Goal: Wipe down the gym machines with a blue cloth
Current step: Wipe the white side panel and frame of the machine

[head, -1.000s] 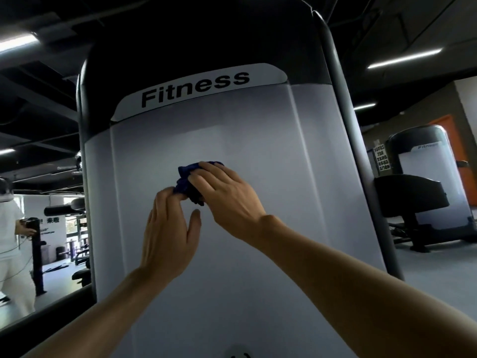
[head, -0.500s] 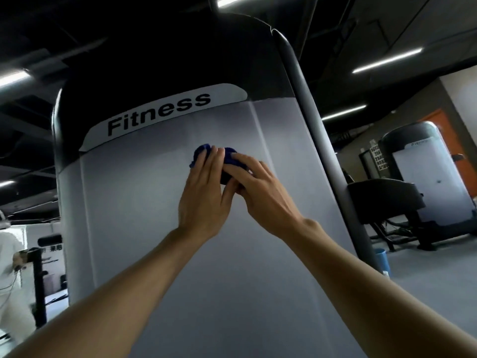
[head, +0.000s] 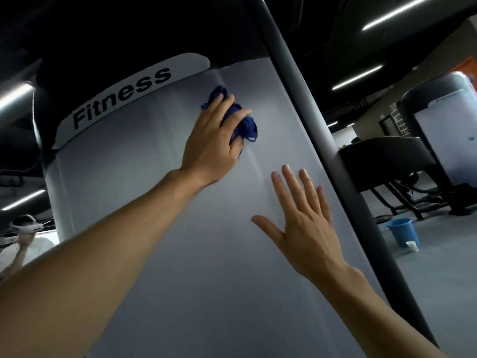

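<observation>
Right hand (head: pixel 303 223) has dropped off the cloth, fingers spread flat near the smooth grey machine panel (head: pixel 160 228). Left hand (head: pixel 213 136) alone presses the crumpled blue cloth (head: pixel 245 122) beside the "Fitness" label (head: pixel 121 96).

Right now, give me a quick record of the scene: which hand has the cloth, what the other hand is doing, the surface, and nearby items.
cloth hand: left hand holds the bunched blue cloth against the panel
other hand: right hand, fingers spread, holds nothing
surface: grey machine shroud, just below the Fitness label
nearby: blue bucket on the floor, right
</observation>
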`<action>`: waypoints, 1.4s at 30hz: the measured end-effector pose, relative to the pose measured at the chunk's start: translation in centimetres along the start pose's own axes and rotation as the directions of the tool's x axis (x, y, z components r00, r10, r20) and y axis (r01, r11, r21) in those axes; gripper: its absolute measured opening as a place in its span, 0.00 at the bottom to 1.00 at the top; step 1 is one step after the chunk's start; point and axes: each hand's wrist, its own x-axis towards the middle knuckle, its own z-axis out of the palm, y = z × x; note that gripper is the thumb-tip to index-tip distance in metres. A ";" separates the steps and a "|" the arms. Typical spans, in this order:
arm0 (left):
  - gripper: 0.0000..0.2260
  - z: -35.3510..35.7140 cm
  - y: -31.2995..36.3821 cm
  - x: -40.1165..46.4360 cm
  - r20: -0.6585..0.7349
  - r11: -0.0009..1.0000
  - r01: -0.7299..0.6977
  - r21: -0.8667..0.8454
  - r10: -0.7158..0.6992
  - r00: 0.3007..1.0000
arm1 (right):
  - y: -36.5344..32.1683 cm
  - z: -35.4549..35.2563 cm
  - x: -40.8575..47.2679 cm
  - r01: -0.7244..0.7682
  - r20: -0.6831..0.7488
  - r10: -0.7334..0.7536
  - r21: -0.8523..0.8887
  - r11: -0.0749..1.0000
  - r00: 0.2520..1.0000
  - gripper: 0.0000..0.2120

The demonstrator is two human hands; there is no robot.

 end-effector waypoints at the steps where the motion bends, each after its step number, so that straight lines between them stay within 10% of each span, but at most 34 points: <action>1: 0.22 0.0 0.0 -0.2 0.003 0.999 -0.041 -0.001 0.041 0.999 | 0.2 0.1 -0.6 -0.005 0.004 0.005 0.012 1.000 1.000 0.42; 19: 0.17 1.2 3.9 -13.9 0.158 0.744 -0.668 0.012 0.659 0.736 | 1.8 0.9 -11.8 -0.159 0.056 0.152 0.154 0.975 0.987 0.44; 24: 0.18 -1.0 -0.9 -2.8 -0.016 0.940 -0.282 0.190 0.290 0.957 | 2.6 1.3 -11.6 -0.145 0.030 0.142 0.218 0.965 0.989 0.45; 28: 0.19 0.3 0.2 -0.4 -0.078 0.976 -0.127 0.174 0.142 0.987 | 3.3 1.6 -10.7 -0.161 0.032 0.158 0.275 0.948 0.987 0.54; 37: 0.20 1.8 6.1 -11.5 0.209 0.719 -0.694 -0.024 0.683 0.700 | 3.2 1.5 -10.3 -0.164 0.048 0.157 0.216 0.963 0.986 0.57; 42: 0.19 0.2 3.2 -3.2 0.118 0.799 -0.566 0.204 0.554 0.824 | 3.2 1.1 -10.5 -0.140 0.062 0.131 0.174 0.975 0.989 0.55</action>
